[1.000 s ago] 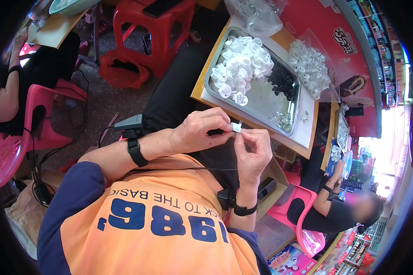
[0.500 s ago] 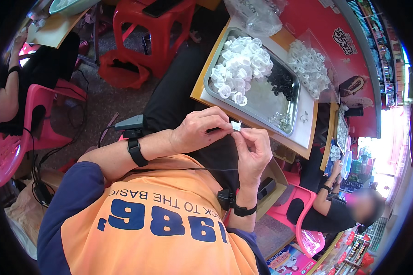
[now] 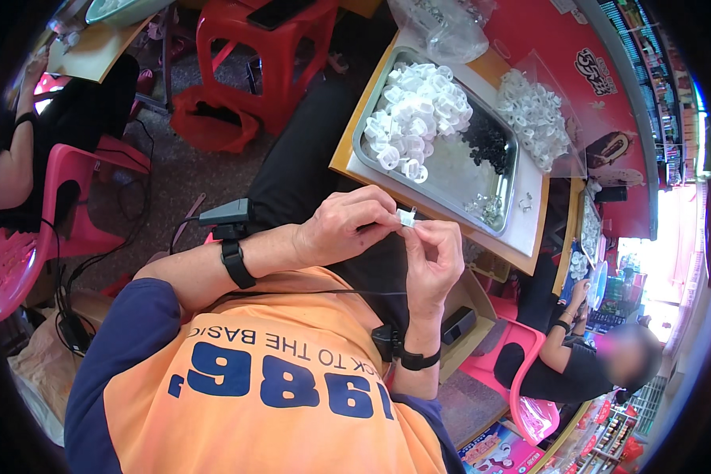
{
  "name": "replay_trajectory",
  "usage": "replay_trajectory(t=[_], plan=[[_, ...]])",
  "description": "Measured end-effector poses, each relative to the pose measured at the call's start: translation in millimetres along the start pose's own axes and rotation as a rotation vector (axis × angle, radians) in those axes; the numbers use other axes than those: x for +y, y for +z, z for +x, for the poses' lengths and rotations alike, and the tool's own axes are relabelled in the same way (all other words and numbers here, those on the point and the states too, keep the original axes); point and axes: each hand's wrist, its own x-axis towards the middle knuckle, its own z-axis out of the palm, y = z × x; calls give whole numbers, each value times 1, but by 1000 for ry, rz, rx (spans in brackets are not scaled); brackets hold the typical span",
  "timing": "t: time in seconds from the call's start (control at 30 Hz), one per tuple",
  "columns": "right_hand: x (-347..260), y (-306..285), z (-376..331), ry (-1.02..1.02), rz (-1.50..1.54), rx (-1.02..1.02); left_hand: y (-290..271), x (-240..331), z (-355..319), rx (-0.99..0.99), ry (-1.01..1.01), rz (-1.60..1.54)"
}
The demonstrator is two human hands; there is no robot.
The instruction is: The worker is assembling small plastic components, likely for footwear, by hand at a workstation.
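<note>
Between my two hands, just off the near edge of the table, is a small white plastic part (image 3: 406, 217) with a short, shiny prong standing up from it. My left hand (image 3: 349, 223) pinches it from the left between thumb and fingertips. From the right, the thumb and forefinger of my right hand (image 3: 437, 251) close on its other end. Beyond my hands a metal tray (image 3: 450, 197) holds a heap of translucent white plastic pieces (image 3: 415, 110), a pile of small black parts (image 3: 488, 146) and some small shiny metal pieces (image 3: 486, 209).
A clear bag of white pieces (image 3: 533, 118) lies right of the tray, and another clear bag (image 3: 442, 28) is behind it. A red stool (image 3: 265, 71) stands left of the table (image 3: 355, 138). Co-workers sit at the left and right, one on a pink chair (image 3: 521, 355).
My right hand has shifted very slightly up and left. Both hands keep their pinch on the white plastic part.
</note>
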Motion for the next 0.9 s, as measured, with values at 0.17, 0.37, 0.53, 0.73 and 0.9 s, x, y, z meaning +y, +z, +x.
replay_trajectory(t=[0.17,0.37,0.53,0.73,0.9], plan=[[2,0,-2,-82,-50,29,2,2,-1,21,29,10],[-10,-7,1,-240,-132,68,-1,5,3,19,131,-45],[-23,-12,4,-364,-219,92,-9,8,11,-5,298,-109],[-18,-17,10,-315,-193,68,-16,20,21,-135,-193,-441],[-19,-17,11,-231,-112,25,-16,16,23,-194,-796,-1127]])
